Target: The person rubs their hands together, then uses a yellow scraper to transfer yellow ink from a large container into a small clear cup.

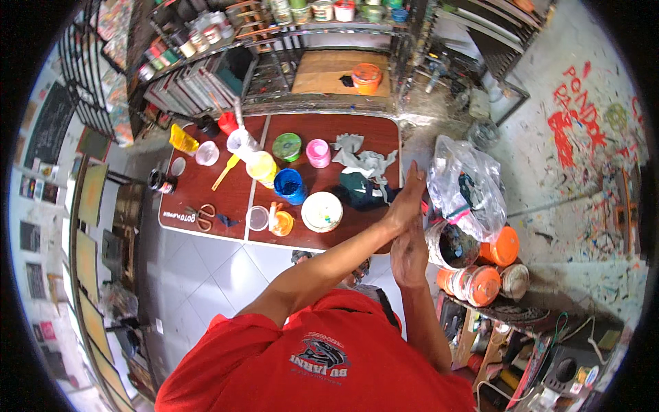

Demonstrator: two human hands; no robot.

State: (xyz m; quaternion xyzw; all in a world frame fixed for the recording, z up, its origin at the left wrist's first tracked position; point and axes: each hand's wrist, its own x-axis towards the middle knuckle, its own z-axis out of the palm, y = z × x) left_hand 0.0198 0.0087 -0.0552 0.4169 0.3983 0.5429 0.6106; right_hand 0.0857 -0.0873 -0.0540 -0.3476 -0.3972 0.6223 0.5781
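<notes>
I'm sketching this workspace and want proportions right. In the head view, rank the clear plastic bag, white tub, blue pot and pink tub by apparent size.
1. Clear plastic bag, clearly largest.
2. White tub.
3. Blue pot, only slightly smaller.
4. Pink tub, smallest.

On my feed, left forearm (322, 258) slants forward and rightward; right forearm (424, 312) runs nearly straight ahead. Left hand (408, 201) reaches farther out, its heel overlapping right hand (410, 257) from my view. Can't read finger curl on either.
</notes>
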